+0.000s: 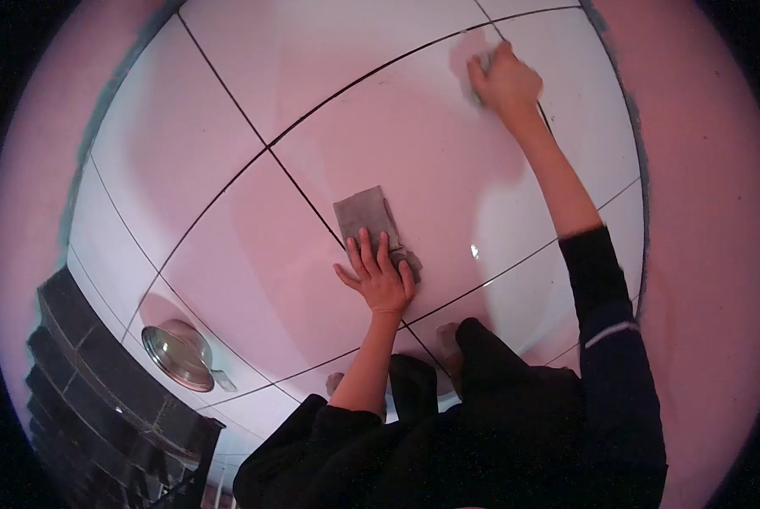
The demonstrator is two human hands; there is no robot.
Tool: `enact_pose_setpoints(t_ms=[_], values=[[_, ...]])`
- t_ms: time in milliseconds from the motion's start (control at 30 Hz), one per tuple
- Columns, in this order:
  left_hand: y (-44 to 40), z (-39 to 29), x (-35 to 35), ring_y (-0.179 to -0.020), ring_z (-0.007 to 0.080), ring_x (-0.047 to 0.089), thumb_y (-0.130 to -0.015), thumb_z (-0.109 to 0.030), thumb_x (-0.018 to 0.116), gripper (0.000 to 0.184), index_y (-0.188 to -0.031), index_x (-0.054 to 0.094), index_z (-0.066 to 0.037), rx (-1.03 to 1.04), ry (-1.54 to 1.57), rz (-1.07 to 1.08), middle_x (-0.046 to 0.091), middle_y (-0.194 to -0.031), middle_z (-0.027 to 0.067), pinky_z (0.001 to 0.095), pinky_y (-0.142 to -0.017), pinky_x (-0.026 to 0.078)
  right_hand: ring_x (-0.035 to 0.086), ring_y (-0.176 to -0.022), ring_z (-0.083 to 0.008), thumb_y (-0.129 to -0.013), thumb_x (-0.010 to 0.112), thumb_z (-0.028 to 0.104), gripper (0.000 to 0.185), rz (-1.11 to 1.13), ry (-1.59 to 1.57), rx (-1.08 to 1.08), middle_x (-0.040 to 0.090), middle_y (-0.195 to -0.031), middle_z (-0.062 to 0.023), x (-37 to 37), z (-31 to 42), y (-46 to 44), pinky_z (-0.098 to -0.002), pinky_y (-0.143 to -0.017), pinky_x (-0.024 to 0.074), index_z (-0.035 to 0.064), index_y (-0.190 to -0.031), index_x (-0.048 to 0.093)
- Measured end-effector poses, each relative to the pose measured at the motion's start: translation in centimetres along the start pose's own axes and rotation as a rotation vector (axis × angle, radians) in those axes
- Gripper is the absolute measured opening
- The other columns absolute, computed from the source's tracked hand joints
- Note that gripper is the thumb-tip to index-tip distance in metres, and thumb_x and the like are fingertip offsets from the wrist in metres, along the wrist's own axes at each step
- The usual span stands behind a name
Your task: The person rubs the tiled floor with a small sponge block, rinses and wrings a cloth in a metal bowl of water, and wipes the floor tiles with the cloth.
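Observation:
My left hand [381,276] lies flat with its fingers spread on a folded grey cloth [364,212], which rests on the pale floor tiles beside a dark joint line. Its lower corner is crumpled beside my thumb. Farther out at the upper right, my right hand [509,82] is closed and pressed down near another joint. A greyish edge shows at its fingers, but what they grip is mostly hidden.
A shiny metal bowl [179,355] with a flat piece sticking out stands on the tiles at lower left. Dark steps [117,373] descend beside it. Pinkish walls [694,212] border the tiles. My knees and bare feet are at the bottom.

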State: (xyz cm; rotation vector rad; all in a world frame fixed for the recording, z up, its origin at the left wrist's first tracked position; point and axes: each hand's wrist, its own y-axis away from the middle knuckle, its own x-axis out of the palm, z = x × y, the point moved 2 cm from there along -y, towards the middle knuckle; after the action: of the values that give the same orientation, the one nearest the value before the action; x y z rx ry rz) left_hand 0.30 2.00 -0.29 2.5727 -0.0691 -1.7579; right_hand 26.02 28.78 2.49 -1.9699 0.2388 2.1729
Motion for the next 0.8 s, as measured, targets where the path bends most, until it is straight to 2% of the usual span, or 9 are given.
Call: enact_pose_setpoints(t_ms=[100, 167, 233, 300, 367, 467, 600, 667, 800], values=[[0.0, 0.0, -0.1, -0.141, 0.0339, 0.015, -0.081, -0.028, 0.048, 0.057, -0.135, 0.040, -0.011, 0.021, -0.011, 0.018, 0.025, -0.151, 0.0116, 0.0622, -0.106, -0.002, 0.067, -0.066, -0.0314, -0.082, 0.053, 0.044, 0.051, -0.040, -0.022, 0.040, 0.067, -0.071, -0.0152, 0.1, 0.5, -4.8, -0.0450, -0.057, 0.0502, -0.0037, -0.101, 0.050], [0.0, 0.1, 0.0, -0.141, 0.0335, 0.014, -0.081, -0.028, 0.048, 0.057, -0.135, 0.040, -0.011, 0.027, -0.017, 0.011, 0.024, -0.151, 0.0114, 0.0624, -0.106, -0.001, 0.066, -0.066, -0.0348, -0.085, 0.049, 0.045, 0.052, 0.020, -0.066, 0.029, 0.067, -0.073, -0.0174, 0.5, 0.5, -5.5, -0.0465, -0.058, 0.0505, -0.0033, -0.105, 0.048], [0.0, 0.0, 0.0, -0.141, 0.0331, 0.013, -0.081, -0.028, 0.049, 0.057, -0.135, 0.040, -0.011, 0.016, -0.011, 0.011, 0.024, -0.151, 0.0112, 0.0626, -0.106, -0.001, 0.066, -0.067, -0.0329, -0.084, 0.050, 0.042, 0.052, 0.029, -0.041, -0.046, 0.067, -0.073, -0.0162, -0.2, 0.1, -1.4, -0.0461, -0.061, 0.0503, -0.0049, -0.106, 0.049], [0.0, 0.0, -0.1, -0.140, 0.0316, 0.019, -0.082, -0.030, 0.046, 0.054, -0.133, 0.045, -0.012, 0.006, -0.015, -0.010, 0.029, -0.149, 0.0103, 0.0622, -0.107, -0.001, 0.066, -0.066, -0.0322, -0.084, 0.051, 0.041, 0.051, 0.073, -0.013, -0.022, 0.067, -0.073, -0.0166, -0.1, -0.8, 4.2, -0.0464, -0.058, 0.0502, -0.0027, -0.109, 0.048], [-0.1, 0.1, -0.2, -0.140, 0.0317, 0.019, -0.082, -0.030, 0.046, 0.054, -0.133, 0.044, -0.012, -0.001, -0.009, -0.009, 0.029, -0.149, 0.0103, 0.0625, -0.107, 0.000, 0.066, -0.063, -0.0313, -0.084, 0.051, 0.041, 0.048, 0.174, 0.069, 0.032, 0.066, -0.072, -0.0155, -1.2, -1.1, 8.2, -0.0464, -0.055, 0.0502, 0.0002, -0.110, 0.047], [-0.1, 0.0, 0.0, -0.140, 0.0318, 0.019, -0.082, -0.030, 0.046, 0.054, -0.133, 0.044, -0.012, 0.008, -0.013, -0.006, 0.029, -0.149, 0.0103, 0.0630, -0.106, 0.000, 0.065, -0.059, -0.0307, -0.085, 0.051, 0.039, 0.044, 0.129, 0.036, -0.011, 0.065, -0.069, -0.0149, -0.5, -1.4, 6.9, -0.0458, -0.050, 0.0497, 0.0006, -0.107, 0.048], [0.0, 0.0, 0.1, -0.141, 0.0325, 0.015, -0.081, -0.030, 0.048, 0.057, -0.135, 0.041, -0.011, 0.023, -0.033, 0.007, 0.024, -0.151, 0.0105, 0.0628, -0.106, 0.000, 0.066, -0.062, -0.0316, -0.086, 0.049, 0.039, 0.042, -0.082, -0.031, -0.051, 0.066, -0.067, -0.0149, 0.8, -0.9, -1.1, -0.0454, -0.052, 0.0506, -0.0005, -0.101, 0.050], [0.0, 0.0, 0.2, -0.141, 0.0325, 0.015, -0.081, -0.030, 0.048, 0.057, -0.135, 0.041, -0.011, 0.028, -0.044, 0.012, 0.025, -0.151, 0.0106, 0.0629, -0.106, 0.000, 0.066, -0.064, -0.0326, -0.086, 0.048, 0.040, 0.044, -0.031, 0.019, 0.041, 0.066, -0.068, -0.0146, 0.8, -0.2, -4.8, -0.0450, -0.057, 0.0514, -0.0010, -0.103, 0.050], [0.1, 0.1, 0.2, -0.141, 0.0325, 0.015, -0.081, -0.030, 0.049, 0.057, -0.135, 0.041, -0.012, 0.018, -0.042, 0.009, 0.024, -0.151, 0.0105, 0.0637, -0.106, 0.001, 0.066, -0.063, -0.0326, -0.085, 0.049, 0.041, 0.045, -0.020, -0.016, -0.003, 0.066, -0.068, -0.0152, 0.5, -0.7, -3.6, -0.0459, -0.056, 0.0513, -0.0007, -0.103, 0.050]])
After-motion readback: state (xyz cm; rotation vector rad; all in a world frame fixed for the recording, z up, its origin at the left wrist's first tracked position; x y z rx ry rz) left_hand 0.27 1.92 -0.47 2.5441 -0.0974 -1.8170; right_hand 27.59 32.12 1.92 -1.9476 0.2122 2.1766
